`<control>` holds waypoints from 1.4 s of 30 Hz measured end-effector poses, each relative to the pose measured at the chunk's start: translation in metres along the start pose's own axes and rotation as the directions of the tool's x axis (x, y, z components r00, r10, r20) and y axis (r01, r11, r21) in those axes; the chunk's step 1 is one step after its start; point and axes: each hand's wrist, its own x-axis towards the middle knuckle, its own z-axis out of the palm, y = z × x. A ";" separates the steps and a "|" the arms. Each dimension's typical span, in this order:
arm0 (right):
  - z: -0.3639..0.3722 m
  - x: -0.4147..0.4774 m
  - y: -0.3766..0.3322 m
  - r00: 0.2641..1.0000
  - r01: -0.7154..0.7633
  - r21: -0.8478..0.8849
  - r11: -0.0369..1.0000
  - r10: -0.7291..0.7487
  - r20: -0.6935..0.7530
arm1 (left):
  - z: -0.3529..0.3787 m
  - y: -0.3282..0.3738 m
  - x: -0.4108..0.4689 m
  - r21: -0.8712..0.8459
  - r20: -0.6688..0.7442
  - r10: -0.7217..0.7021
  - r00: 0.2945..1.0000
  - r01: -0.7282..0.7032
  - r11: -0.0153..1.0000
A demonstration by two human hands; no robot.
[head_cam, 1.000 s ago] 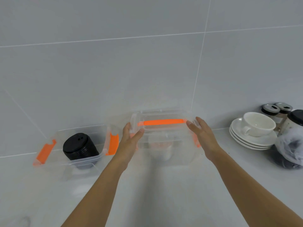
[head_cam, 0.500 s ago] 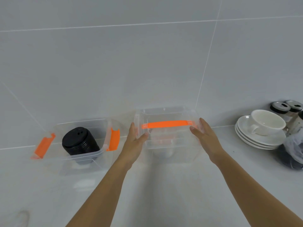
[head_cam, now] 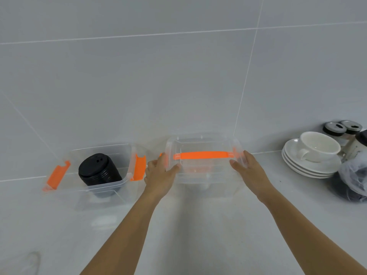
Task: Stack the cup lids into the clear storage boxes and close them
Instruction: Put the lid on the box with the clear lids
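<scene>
A clear storage box with a clear lid and an orange handle stands on the counter against the wall. My left hand presses on its left end by an orange latch, thumb on the lid. At its right end my right hand lies with fingers flat over the lid's corner. To the left an open clear box with two orange latches holds a stack of black cup lids. What is inside the closed box is too faint to tell.
At the right stand stacked white saucers with a white cup, two metal-capped jars and a plastic-wrapped dark bundle. The tiled wall rises directly behind the boxes. White counter lies in front.
Both hands have stayed at the ends of the lidded box, pressing a little lower onto the lid. The view has shifted slightly.
</scene>
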 end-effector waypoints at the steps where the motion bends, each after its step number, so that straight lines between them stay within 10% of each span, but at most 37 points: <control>1: -0.002 -0.001 -0.001 1.000 -0.004 -0.047 0.999 0.004 -0.009 | -0.001 -0.003 0.002 -0.055 0.011 -0.016 1.000 0.017 0.998; 9: -0.004 -0.009 -0.001 0.943 -0.074 -0.110 0.991 0.033 -0.332 | 0.000 -0.008 0.011 -0.492 0.042 -0.269 0.962 0.255 0.833; 13: -0.004 -0.009 0.000 0.917 -0.349 0.312 0.884 0.390 -0.080 | 0.001 -0.013 0.011 -0.575 0.186 -0.326 0.927 0.371 0.729; 16: -0.003 -0.010 -0.001 0.941 -0.288 0.358 0.888 0.331 -0.065 | 0.004 -0.011 0.009 -0.578 0.041 -0.250 0.967 0.227 0.784; 20: 0.005 -0.009 -0.003 0.958 -0.110 0.084 0.990 0.129 -0.258 | 0.012 -0.009 0.006 -0.339 -0.200 -0.078 0.977 0.006 0.941; 31: 0.003 -0.010 -0.008 0.968 -0.024 -0.409 0.912 -0.081 -0.236 | 0.015 -0.010 0.007 -0.154 -0.282 0.057 0.958 -0.104 0.983; 42: 0.001 -0.007 -0.007 0.970 -0.046 -0.476 0.878 -0.075 -0.232 | 0.015 -0.009 0.008 -0.037 -0.295 0.112 0.949 -0.128 0.991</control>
